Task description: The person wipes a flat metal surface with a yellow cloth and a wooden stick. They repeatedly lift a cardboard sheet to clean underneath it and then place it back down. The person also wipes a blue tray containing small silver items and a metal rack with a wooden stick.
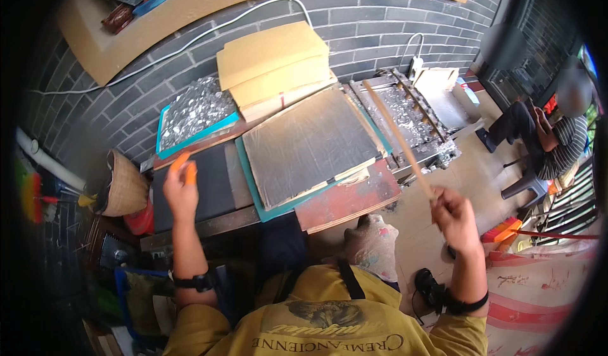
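My right hand (455, 215) is closed around the lower end of a long thin wooden stick (402, 144). The stick points up and to the left, passing in front of the metal-framed rack. On the left, my left hand (182, 190) is raised over a dark flat board (197, 182). Orange covers (190, 173) sit on its finger and thumb tips, which are apart with nothing visible between them. Between my hands lies a stack of large sheets with a dark grey top (310, 144), resting on a teal board (248, 178).
A teal tray (166, 150) of silvery flakes sits at the back left beside stacked tan sheets (278, 58). Right of the stack stands a metal-framed rack (418, 109) with scattered flakes. A woven basket (120, 185) is at the left. Another person (567, 144) sits at the far right.
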`<state>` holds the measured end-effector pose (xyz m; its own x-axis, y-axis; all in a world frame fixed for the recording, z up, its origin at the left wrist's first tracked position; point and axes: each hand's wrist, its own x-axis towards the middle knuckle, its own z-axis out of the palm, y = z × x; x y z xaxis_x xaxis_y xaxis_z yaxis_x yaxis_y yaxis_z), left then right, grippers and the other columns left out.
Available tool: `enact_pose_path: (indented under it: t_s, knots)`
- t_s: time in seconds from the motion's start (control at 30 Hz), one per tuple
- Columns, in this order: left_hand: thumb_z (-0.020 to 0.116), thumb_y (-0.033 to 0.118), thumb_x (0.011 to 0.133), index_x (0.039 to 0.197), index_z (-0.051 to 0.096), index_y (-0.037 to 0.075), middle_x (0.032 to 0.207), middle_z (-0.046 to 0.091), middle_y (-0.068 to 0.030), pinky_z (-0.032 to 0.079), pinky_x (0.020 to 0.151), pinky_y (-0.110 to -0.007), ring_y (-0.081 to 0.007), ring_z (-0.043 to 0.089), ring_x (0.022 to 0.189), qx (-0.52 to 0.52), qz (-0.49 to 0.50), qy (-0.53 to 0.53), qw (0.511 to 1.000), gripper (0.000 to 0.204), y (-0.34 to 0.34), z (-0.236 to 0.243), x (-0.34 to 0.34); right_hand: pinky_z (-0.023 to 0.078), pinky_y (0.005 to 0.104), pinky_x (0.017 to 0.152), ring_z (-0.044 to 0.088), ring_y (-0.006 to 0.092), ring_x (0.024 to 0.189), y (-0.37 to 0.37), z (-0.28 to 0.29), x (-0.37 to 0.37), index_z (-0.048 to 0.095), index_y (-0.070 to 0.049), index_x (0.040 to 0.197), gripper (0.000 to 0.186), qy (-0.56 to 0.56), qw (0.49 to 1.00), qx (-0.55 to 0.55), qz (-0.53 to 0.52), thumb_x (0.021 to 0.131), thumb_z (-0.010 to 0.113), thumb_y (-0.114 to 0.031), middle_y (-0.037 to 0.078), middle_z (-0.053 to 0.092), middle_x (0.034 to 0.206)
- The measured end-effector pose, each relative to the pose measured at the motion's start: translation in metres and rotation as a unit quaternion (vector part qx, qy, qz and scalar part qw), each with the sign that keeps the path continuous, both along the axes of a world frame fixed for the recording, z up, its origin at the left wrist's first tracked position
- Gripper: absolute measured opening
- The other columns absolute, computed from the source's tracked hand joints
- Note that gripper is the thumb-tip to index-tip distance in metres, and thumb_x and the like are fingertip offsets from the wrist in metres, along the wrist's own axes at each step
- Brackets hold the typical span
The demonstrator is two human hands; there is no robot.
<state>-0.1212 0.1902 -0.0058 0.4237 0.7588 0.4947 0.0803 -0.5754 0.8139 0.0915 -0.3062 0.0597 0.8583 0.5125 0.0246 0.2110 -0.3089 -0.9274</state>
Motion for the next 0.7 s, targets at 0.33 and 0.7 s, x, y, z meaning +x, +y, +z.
enact_pose_path:
  t_s: [0.33,0.7]
  knots:
    - [0.069,0.017,0.08,0.118,0.058,0.003,0.117,0.058,-0.0189,0.046,0.093,-0.04,-0.0354,0.057,0.108,0.263,-0.222,0.131,0.93,0.042,-0.152,0.059,0.125,0.038,0.0209,0.052,0.048,0.0046,0.059,-0.024,-0.011,-0.059,0.063,0.005,0.112,0.027,0.033,0.995,-0.088,-0.023,0.086,0.058,0.006,-0.002,0.052,0.067]
    - [0.06,0.031,0.088,0.123,0.052,-0.003,0.131,0.049,-0.0213,0.029,0.111,-0.044,-0.0357,0.043,0.127,0.34,-0.317,0.19,0.864,0.05,-0.214,0.02,0.163,0.036,0.0198,0.05,0.046,0.0043,0.055,-0.053,-0.016,-0.064,0.062,0.004,0.114,0.031,0.041,0.998,-0.026,-0.034,0.084,0.058,0.008,-0.002,0.051,0.066]
